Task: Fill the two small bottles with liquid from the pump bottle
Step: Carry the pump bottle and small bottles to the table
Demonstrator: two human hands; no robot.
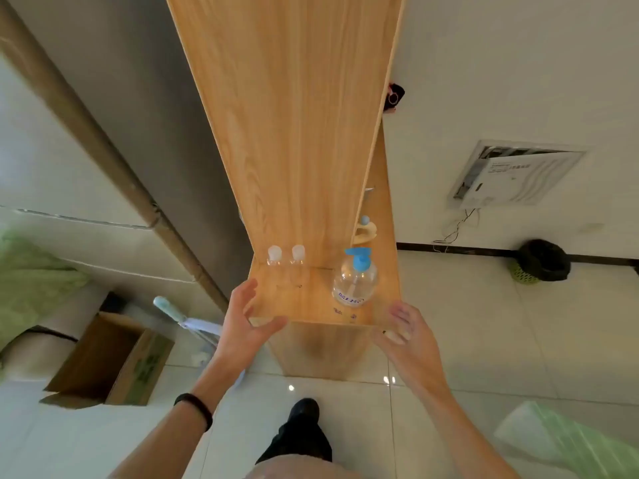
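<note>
Two small clear bottles with pale caps stand side by side at the back of a wooden shelf top [311, 302], the left small bottle [275, 259] and the right small bottle [298, 258]. A clear pump bottle [355, 281] with a blue pump head stands to their right. My left hand [247, 314] hovers open at the shelf's front left corner, fingers spread, holding nothing. My right hand [408, 335] is open at the front right corner, just below and right of the pump bottle, not touching it.
A tall wooden back panel [294, 115] rises behind the bottles. An open cardboard box [110, 361] sits on the tiled floor at left, beside a mop handle [169, 309]. A black-lined bin [541, 261] stands by the wall at right. My foot [304, 413] is below the shelf.
</note>
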